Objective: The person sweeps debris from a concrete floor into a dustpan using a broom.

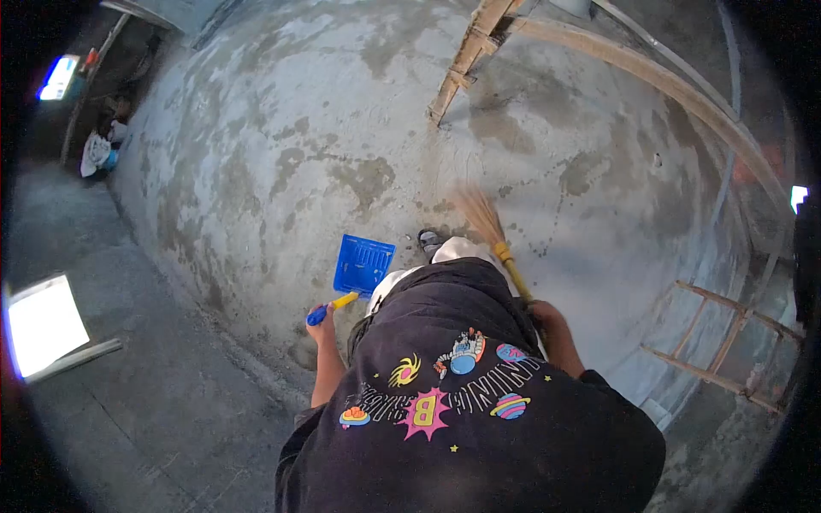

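My left hand [322, 325] is closed around the blue grip of a dustpan [363, 265]. The dustpan has a blue ribbed scoop and a yellow section on its handle; its scoop is near the floor ahead of my left leg. In my right hand [546, 315] is the yellow handle of a straw broom [484, 215], the fingers partly hidden by my body. The broom's bristles point forward, right of the dustpan, and their tips are blurred. Between the two tools shows one of my shoes [430, 242].
Damp patches mark the grey concrete floor [256, 154]. Wooden framing [466, 68] stands ahead, with a long beam [650, 73] curving off to the right. A wooden ladder-like frame [718, 342] is at right. Bright openings [47, 325] show at left.
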Available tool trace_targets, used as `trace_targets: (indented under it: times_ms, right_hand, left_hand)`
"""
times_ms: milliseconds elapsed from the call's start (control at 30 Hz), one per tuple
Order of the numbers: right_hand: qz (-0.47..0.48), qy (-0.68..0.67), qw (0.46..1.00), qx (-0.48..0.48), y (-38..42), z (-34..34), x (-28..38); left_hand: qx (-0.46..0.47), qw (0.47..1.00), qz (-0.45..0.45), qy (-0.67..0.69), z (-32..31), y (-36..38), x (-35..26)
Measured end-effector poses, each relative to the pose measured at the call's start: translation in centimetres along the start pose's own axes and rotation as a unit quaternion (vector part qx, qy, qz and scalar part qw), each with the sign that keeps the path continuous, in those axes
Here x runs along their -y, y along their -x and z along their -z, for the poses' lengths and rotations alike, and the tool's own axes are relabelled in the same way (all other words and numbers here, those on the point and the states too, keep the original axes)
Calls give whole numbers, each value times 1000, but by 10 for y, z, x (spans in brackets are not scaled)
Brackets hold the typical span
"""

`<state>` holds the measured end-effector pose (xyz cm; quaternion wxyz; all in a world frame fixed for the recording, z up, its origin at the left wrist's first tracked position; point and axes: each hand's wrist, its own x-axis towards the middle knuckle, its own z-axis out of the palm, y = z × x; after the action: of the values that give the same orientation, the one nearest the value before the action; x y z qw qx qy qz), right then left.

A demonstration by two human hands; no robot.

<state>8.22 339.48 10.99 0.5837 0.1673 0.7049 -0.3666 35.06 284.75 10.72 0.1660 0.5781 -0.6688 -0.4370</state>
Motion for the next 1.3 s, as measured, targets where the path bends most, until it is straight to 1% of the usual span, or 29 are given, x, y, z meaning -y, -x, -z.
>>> trace_targets:
  times_ms: [33, 100, 133, 167, 200, 233, 300, 333, 400, 433, 500, 533, 600, 633, 700, 767, 833, 867, 900, 967, 1000, 1033, 1067, 1100, 1167, 1200, 1267, 1300]
  right_hand:
    - [-45, -121, 991, -31, 36, 10, 20]
    - [-33, -81, 994, -64, 50, 41, 29]
    - [-29, -1, 997, -76, 64, 53, 52]
    - [2, 35, 996, -86, 55, 70, 49]
    - [6, -34, 993, -109, 51, 80, 55]
    - [8, -101, 986, -131, 47, 89, 63]
    - [31, -115, 982, -148, 27, 111, 91]
    - [30, -112, 983, -146, 11, 125, 112]
    - [23, 21, 988, -151, -23, 153, 147]
    - [20, 88, 984, -152, -32, 164, 156]
    - [67, 126, 945, -294, -33, 153, 188]
    - [67, 129, 945, -292, -41, 157, 195]
    - [27, 198, 948, -249, -57, 159, 209]
    - [28, 203, 947, -246, -64, 153, 211]
    - [-2, 215, 951, -221, -81, 131, 213]
    - [-13, 245, 947, -210, -95, 98, 196]
    - [9, 300, 938, -173, -102, 61, 174]
    - [42, 355, 918, -170, -95, 45, 165]
    - [68, 408, 896, -164, -87, 28, 155]
    - [-3, 352, 933, -78, -37, -5, 172]
    - [-5, 353, 932, -78, -36, -9, 155]
    - [30, 399, 913, -81, -36, -15, 138]
    - [65, 444, 890, -84, -37, -18, 124]
    - [68, 446, 889, -81, -33, -17, 115]
    - [89, 459, 882, -62, -26, -8, 104]
    - [92, 463, 880, -61, -12, -5, 109]
    - [67, 392, 915, -65, 25, -1, 130]
    - [71, 398, 912, -64, 23, 2, 128]
  left_hand:
    - [-1, 1000, 0, -2, 1, 3, -6]
    - [-11, 996, -15, -86, -2, 10, -29]
    - [-11, 996, -17, -83, -6, 8, -23]
    - [-5, 1000, -9, -26, -7, 8, -17]
    - [1, 1000, 0, 31, -10, 6, -12]
    - [1, 999, 1, 32, -13, 4, -14]
    - [14, 999, 30, -15, -13, 3, -17]
    - [12, 999, 33, -16, -13, 3, -24]
    - [36, 998, -27, -43, -8, 9, -41]
    - [36, 998, -21, -46, -5, 13, -48]
    - [43, 997, -29, -51, 0, 14, -59]
    - [51, 998, -18, 10, 2, 17, -62]
    - [47, 998, -28, 18, 8, 27, -72]
    - [47, 998, -39, 25, 12, 33, -76]
    - [39, 999, -35, 8, 15, 43, -80]
    - [32, 999, -31, -12, 25, 58, -74]
    - [4, 999, -20, -31, 19, 62, -63]
    - [3, 999, 45, 6, 18, 66, -59]
    - [0, 999, 48, 5, 17, 69, -55]
    - [-18, 999, 46, -7, 13, 74, -44]
    - [-18, 999, 48, -7, 12, 76, -42]
    - [-18, 999, 45, -1, 8, 75, -40]
    - [-20, 999, 41, 5, 8, 74, -38]
    - [-24, 999, 42, 5, 10, 72, -33]
    - [-5, 998, 67, 7, 9, 67, -16]
    - [-9, 998, 51, 27, 9, 65, -2]
    - [-5, 998, 62, 27, 15, 65, -4]
    - [5, 997, 74, 23, 18, 67, -4]
